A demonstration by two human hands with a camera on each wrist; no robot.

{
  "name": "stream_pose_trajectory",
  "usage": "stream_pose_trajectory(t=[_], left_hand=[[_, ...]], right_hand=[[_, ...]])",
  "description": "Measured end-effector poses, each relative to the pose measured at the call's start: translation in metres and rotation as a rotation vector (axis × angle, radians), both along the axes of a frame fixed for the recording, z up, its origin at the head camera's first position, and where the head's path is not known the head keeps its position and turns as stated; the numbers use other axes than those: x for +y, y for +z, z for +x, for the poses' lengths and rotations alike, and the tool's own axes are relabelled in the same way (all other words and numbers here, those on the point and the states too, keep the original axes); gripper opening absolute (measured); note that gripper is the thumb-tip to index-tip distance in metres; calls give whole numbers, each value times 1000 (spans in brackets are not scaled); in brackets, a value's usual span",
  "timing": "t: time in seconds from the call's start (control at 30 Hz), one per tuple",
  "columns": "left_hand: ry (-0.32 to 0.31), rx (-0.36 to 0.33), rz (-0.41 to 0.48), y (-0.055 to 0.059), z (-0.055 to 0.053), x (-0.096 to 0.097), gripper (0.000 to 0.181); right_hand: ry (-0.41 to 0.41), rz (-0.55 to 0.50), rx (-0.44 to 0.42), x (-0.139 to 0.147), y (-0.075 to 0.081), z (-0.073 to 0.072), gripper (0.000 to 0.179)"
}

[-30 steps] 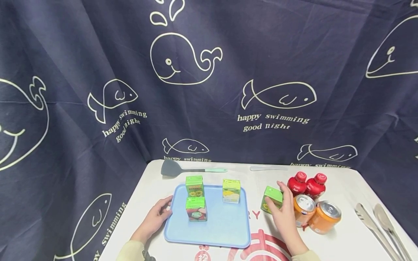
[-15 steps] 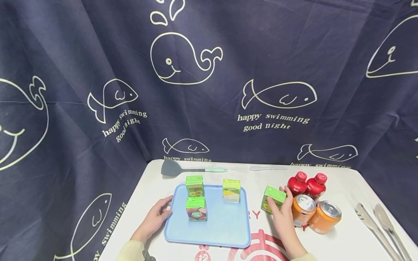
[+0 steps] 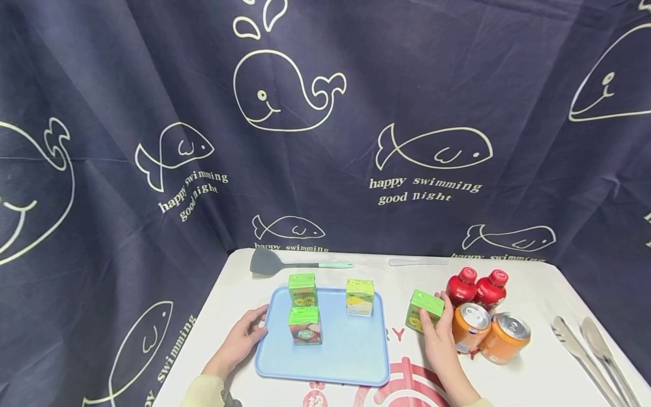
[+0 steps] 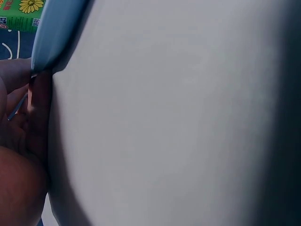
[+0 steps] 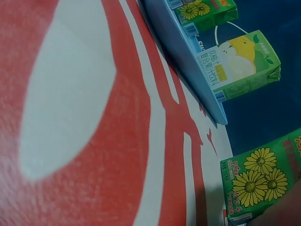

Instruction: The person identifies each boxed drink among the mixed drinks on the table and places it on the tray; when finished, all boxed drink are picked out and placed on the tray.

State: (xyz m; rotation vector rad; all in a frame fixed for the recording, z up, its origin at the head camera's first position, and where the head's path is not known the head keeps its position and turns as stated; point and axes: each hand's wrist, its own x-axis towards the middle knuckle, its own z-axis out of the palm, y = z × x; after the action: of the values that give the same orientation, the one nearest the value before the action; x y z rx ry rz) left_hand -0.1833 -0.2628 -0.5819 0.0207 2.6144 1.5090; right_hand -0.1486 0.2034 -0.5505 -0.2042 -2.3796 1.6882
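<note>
My left hand [image 3: 240, 341] holds the left rim of the blue tray [image 3: 351, 362]; in the left wrist view its fingers [image 4: 16, 74] pinch the tray's edge. On the tray stand a green juice box with yellow flowers [image 3: 303, 289], a juice box with a red fruit picture [image 3: 307, 330] and a yellow-green lemon juice box [image 3: 360, 299]. Right of the tray, my right hand [image 3: 441, 333] grips another green juice box with yellow flowers [image 3: 419, 317], thumb across its front and fingers at its right side. The right wrist view shows this box [image 5: 258, 181] upright beside the thumb.
Close to the right hand stand two orange cans [image 3: 504, 339] and two red bottles [image 3: 490, 289]. Metal cutlery [image 3: 592, 353] lies at the far right. A spatula [image 3: 285, 265] and a pale flat utensil [image 3: 414, 262] lie along the back edge, before a dark curtain [image 3: 325, 169].
The right hand's fingers have drawn in from a spread pose against the green juice box. The left hand and the tray have stayed in place.
</note>
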Motion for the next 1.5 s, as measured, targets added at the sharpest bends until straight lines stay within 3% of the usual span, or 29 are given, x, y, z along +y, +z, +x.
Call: stream_pose_trajectory(t=[0.23, 0.6, 1.0, 1.5], left_hand=[[2, 1, -10, 0, 1, -1, 55], [13, -12, -6, 0, -1, 0, 56], [2, -4, 4, -1, -1, 0, 56], [7, -1, -14, 0, 0, 1, 55]], right_hand=[[20, 36, -34, 2, -3, 3, 76], [53, 21, 84, 3, -8, 11, 61], [12, -21, 159, 5, -10, 15, 49], [8, -28, 148, 8, -7, 16, 49]])
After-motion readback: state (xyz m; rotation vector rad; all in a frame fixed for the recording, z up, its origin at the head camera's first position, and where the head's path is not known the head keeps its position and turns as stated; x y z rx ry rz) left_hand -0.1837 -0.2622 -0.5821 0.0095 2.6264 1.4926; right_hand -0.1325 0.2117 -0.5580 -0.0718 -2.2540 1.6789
